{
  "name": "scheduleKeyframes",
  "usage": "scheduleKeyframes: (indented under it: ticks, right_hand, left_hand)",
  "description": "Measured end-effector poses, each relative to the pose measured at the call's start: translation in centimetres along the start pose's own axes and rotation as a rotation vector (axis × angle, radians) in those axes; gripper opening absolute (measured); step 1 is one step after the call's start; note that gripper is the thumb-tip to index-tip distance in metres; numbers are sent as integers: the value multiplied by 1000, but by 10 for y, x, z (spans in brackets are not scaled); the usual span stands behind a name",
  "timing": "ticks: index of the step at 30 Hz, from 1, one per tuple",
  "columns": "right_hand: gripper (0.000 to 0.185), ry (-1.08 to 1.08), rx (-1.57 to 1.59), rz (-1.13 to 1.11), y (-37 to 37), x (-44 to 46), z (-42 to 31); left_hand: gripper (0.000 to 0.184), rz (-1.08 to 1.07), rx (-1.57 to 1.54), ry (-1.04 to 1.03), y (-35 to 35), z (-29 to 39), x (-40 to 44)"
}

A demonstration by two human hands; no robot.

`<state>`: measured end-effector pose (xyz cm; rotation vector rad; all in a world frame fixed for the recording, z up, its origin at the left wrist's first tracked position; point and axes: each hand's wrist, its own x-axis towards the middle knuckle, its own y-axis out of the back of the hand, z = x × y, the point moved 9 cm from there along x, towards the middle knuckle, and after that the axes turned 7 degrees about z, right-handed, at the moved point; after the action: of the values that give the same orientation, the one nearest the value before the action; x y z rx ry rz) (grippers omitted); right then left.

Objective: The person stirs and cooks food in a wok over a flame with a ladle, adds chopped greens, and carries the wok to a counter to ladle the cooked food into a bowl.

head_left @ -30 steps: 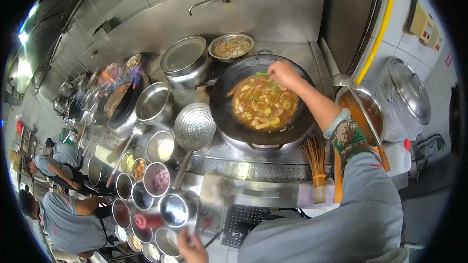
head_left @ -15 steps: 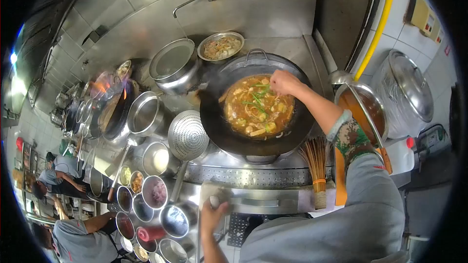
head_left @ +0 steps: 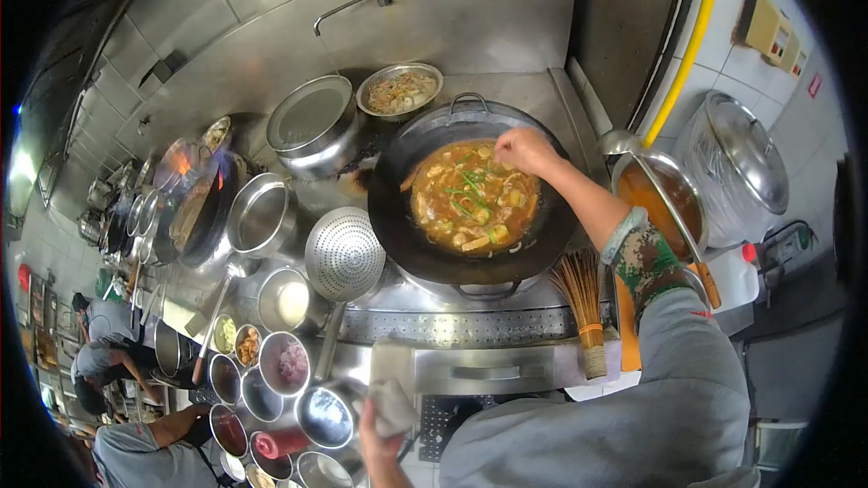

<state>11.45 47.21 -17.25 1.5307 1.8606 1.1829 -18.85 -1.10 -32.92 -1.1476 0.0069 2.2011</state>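
A large black wok (head_left: 398,244) sits on the stove, holding a brown soupy stew (head_left: 443,203) with meat pieces and green strips on top. Over its upper right part is my right hand (head_left: 527,152), fingers pinched together; whatever may be between them is hidden. At the front edge of the counter my left hand (head_left: 378,438) grips a folded grey cloth (head_left: 391,408). A perforated skimmer (head_left: 345,253) lies left of the wok, its handle pointing toward my left hand.
Seasoning pots, including one with a red bottle (head_left: 281,441), crowd the left. A bamboo brush (head_left: 589,348) stands right of the wok. A ladle (head_left: 665,199) rests across a pot of orange liquid (head_left: 646,181). Flames rise by another wok (head_left: 203,208). Co-workers (head_left: 149,456) stand at far left.
My left hand has shifted slightly down and left, and the grey cloth now shows raised in it. My right hand stays pinched above the stew. The view has shifted a little.
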Motion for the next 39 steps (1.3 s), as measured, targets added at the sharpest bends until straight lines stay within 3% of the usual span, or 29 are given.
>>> scheduleKeyframes:
  ticks: [1, 2, 3, 4, 7, 10, 13, 15, 16, 18, 19, 20, 24, 26, 28, 29, 31, 32, 34, 37, 39]
  right_hand:
    - [33, 104, -81, 18, -23, 5, 23]
    - [33, 103, -85, 30, -18, 1, 24]
    - [41, 99, -131, 145, -7, -5, 22]
    - [50, 100, -177, 257, 4, -9, 19]
    - [45, 12, 155, 82, 48, -50, -18]
    - [33, -49, 508, -34, 74, -123, -64]
    - [34, -14, 812, -161, 54, -212, -117]
    - [50, 99, 659, -379, 15, -257, -167]
    - [66, 209, 525, -337, 0, -266, -189]
    - [67, 394, 192, -25, -27, -274, -209]
    - [67, 393, 209, -50, -38, -276, -214]
    - [62, 363, 247, -49, -44, -272, -218]
    - [49, 246, 456, -169, -60, -269, -225]
    - [41, 226, 395, -212, -69, -269, -224]
    - [42, -75, 731, -251, -93, -266, -198]
    - [39, -129, 756, -267, -97, -264, -195]
    - [37, -217, 860, -302, -111, -268, -193]
    - [35, -320, 975, -319, -118, -272, -191]
    - [33, -400, 1040, -409, -125, -287, -205]
    - [35, -530, 1250, -600, -141, -304, -216]
    - [34, -487, 1165, -559, -139, -306, -212]
  left_hand:
    - [53, -118, -174, 40, -17, -3, 1]
    - [57, -239, -345, 81, -38, -2, 0]
    - [59, -420, -342, 144, -78, 5, -14]
    - [59, -430, -344, 142, -95, 6, -9]
    - [58, -460, -195, 80, -136, 0, 6]
    - [56, -308, 16, 172, -166, -3, 7]
    - [54, -349, 234, 15, -182, 8, -6]
    - [54, -403, 222, -72, -182, 14, -19]
    - [55, -461, 242, -149, -178, 15, -30]
    - [58, -490, 104, -89, -158, 7, -32]
    - [60, -553, 20, -62, -157, 11, -37]
    - [62, -618, -65, -37, -156, 17, -42]
    - [42, -410, 71, -29, -114, 25, -26]
    - [42, -405, 81, -53, -115, 40, -42]
    - [40, -314, 190, -100, -104, 42, -43]
    - [40, -307, 168, -100, -100, 37, -41]
    - [37, -316, 251, -354, -100, 40, -32]
    - [37, -312, 236, -354, -96, 29, -21]
    - [37, -335, 368, -550, -95, 22, -7]
    - [39, -404, 385, -495, -93, 23, -11]
    - [40, -472, 399, -499, -101, 28, -19]
